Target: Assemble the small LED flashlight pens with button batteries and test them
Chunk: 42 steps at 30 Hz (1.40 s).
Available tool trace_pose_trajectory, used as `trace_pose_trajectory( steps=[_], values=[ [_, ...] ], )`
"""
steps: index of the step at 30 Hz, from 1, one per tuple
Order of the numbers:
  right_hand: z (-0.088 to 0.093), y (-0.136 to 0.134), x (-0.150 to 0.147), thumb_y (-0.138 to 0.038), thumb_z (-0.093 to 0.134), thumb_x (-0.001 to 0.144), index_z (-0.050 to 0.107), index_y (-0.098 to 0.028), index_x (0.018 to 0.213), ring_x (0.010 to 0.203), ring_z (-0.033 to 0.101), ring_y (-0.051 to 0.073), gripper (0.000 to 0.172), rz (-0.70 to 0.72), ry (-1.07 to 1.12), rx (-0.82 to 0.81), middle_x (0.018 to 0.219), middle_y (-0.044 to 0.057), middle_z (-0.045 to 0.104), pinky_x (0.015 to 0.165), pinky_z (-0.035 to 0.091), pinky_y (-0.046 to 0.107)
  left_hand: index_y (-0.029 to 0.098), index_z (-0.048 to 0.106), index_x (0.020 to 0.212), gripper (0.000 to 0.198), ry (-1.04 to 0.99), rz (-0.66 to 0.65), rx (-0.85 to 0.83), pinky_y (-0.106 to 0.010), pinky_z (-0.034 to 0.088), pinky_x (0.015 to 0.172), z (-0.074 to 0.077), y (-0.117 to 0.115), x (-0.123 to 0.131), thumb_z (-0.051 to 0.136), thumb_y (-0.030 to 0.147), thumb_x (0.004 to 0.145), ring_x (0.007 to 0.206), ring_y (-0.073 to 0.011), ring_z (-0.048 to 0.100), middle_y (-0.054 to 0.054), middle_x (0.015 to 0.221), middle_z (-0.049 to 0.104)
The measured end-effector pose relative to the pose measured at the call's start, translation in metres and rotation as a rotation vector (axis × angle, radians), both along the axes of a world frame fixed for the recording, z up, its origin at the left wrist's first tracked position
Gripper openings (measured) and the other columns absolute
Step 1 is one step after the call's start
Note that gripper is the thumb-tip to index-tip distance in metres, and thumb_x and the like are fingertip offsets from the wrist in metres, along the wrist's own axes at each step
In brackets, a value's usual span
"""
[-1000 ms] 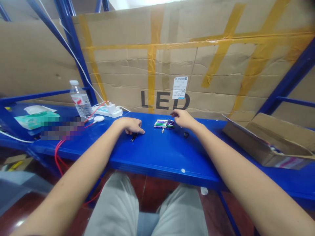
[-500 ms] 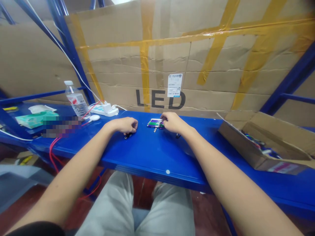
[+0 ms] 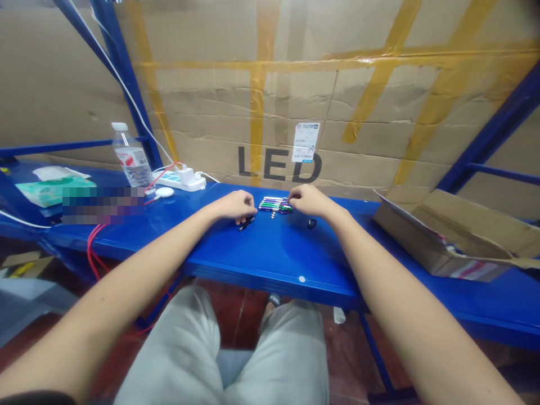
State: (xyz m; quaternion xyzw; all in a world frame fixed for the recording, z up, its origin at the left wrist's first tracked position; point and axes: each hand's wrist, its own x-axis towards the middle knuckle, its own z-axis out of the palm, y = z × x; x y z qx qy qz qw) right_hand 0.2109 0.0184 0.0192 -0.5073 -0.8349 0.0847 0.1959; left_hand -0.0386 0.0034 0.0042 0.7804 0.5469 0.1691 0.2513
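Observation:
Several slim purple, green and silver tubes (image 3: 270,204) lie side by side on the blue table (image 3: 253,247). Just left of them, my left hand (image 3: 239,207) has its fingers curled above a small black item (image 3: 246,224); what is between the fingertips is too small to name. At the tubes' right end, my right hand (image 3: 304,199) is curled with fingertips together, and its contents are hidden. Tiny round metallic pieces (image 3: 273,215) sit just below the tubes. A black clip-like loop (image 3: 312,224) rests on the table below my right hand.
An open cardboard box (image 3: 426,247) stands at the right. A water bottle (image 3: 133,160), a white power strip (image 3: 181,179), a tissue pack (image 3: 54,190) and red cables (image 3: 93,247) are at the left. A large carton (image 3: 211,112) rises behind the table.
My left hand has moved right, closer to the tubes, and the black item beneath it is further right too. My right hand has shifted slightly; the black loop now shows more fully.

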Motion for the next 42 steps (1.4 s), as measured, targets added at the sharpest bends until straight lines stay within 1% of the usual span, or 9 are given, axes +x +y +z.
trace_pose_trajectory(
  steps=[5, 12, 19, 22, 28, 33, 36, 39, 42],
  values=[
    [-0.006, -0.005, -0.014, -0.014, 0.055, 0.082, 0.071, -0.015, 0.084, 0.078, 0.062, 0.018, 0.016, 0.073, -0.015, -0.013, 0.088, 0.007, 0.074, 0.067, 0.042, 0.026, 0.015, 0.063, 0.083, 0.017, -0.055, 0.012, 0.116, -0.025, 0.044, 0.050, -0.003, 0.003, -0.002, 0.065, 0.032, 0.080, 0.048, -0.0136, 0.059, -0.003, 0.061, 0.065],
    [-0.006, -0.012, -0.020, -0.018, 0.057, 0.084, 0.071, -0.017, 0.087, 0.075, 0.062, 0.017, 0.015, 0.127, -0.049, -0.030, 0.089, 0.006, 0.073, 0.065, 0.041, 0.025, 0.017, 0.072, 0.084, 0.018, 0.081, -0.153, 0.180, -0.025, 0.042, 0.058, -0.007, 0.011, -0.011, 0.062, 0.030, 0.079, 0.059, -0.0133, 0.060, -0.002, 0.068, 0.068],
    [-0.005, -0.014, -0.020, -0.017, 0.057, 0.083, 0.071, -0.016, 0.084, 0.071, 0.060, 0.016, 0.014, 0.106, -0.028, -0.020, 0.080, 0.006, 0.072, 0.062, 0.040, 0.026, 0.017, 0.072, 0.081, 0.026, 0.127, -0.143, 0.322, -0.025, 0.039, 0.064, 0.009, -0.002, -0.010, 0.058, 0.039, 0.083, 0.071, -0.0146, 0.060, -0.003, 0.077, 0.071],
    [-0.003, -0.011, -0.016, -0.014, 0.057, 0.082, 0.067, -0.015, 0.077, 0.068, 0.060, 0.015, 0.011, 0.048, 0.015, -0.014, 0.076, 0.006, 0.071, 0.060, 0.040, 0.025, 0.018, 0.070, 0.078, 0.026, 0.203, -0.212, 0.234, -0.025, 0.038, 0.059, 0.013, -0.010, -0.005, 0.065, 0.044, 0.077, 0.064, -0.0143, 0.058, -0.001, 0.070, 0.069],
    [0.006, -0.020, -0.018, -0.021, 0.060, 0.085, 0.066, -0.014, 0.077, 0.060, 0.063, 0.014, 0.012, 0.033, 0.123, -0.309, 0.069, 0.007, 0.070, 0.053, 0.043, 0.023, 0.018, 0.069, 0.082, 0.014, 0.111, -0.264, 0.186, -0.024, 0.039, 0.059, 0.006, -0.015, 0.010, 0.060, 0.022, 0.071, 0.063, -0.0137, 0.060, -0.001, 0.072, 0.069],
    [0.011, -0.030, -0.025, -0.022, 0.064, 0.085, 0.067, -0.014, 0.079, 0.061, 0.065, 0.014, 0.010, 0.073, 0.073, -0.426, 0.073, 0.008, 0.072, 0.051, 0.043, 0.022, 0.016, 0.069, 0.080, 0.016, 0.108, -0.269, 0.287, -0.025, 0.040, 0.062, 0.002, -0.015, 0.017, 0.055, 0.020, 0.073, 0.066, -0.0149, 0.058, -0.002, 0.074, 0.068],
    [0.008, -0.032, -0.030, -0.034, 0.065, 0.087, 0.066, -0.015, 0.076, 0.059, 0.063, 0.013, 0.022, 0.112, 0.020, -0.410, 0.072, 0.007, 0.071, 0.051, 0.042, 0.022, 0.016, 0.071, 0.085, 0.020, 0.079, -0.235, 0.378, -0.026, 0.041, 0.064, -0.001, -0.010, 0.016, 0.053, 0.019, 0.075, 0.069, -0.0156, 0.059, -0.003, 0.078, 0.070],
    [-0.003, -0.038, -0.046, -0.053, 0.065, 0.084, 0.066, -0.017, 0.072, 0.061, 0.062, 0.017, 0.037, 0.095, -0.067, -0.259, 0.071, 0.007, 0.069, 0.056, 0.043, 0.027, 0.017, 0.071, 0.092, 0.023, 0.067, -0.129, 0.500, -0.027, 0.043, 0.069, -0.005, -0.002, 0.012, 0.052, 0.020, 0.080, 0.075, -0.0171, 0.062, -0.004, 0.084, 0.073],
    [-0.011, -0.047, -0.065, -0.046, 0.070, 0.081, 0.067, -0.017, 0.075, 0.072, 0.065, 0.022, 0.029, 0.069, -0.172, -0.098, 0.077, 0.009, 0.070, 0.064, 0.045, 0.030, 0.019, 0.072, 0.095, 0.025, 0.097, -0.058, 0.573, -0.028, 0.045, 0.076, -0.008, 0.003, 0.010, 0.051, 0.020, 0.082, 0.083, -0.0189, 0.064, -0.004, 0.092, 0.074]
  ],
)
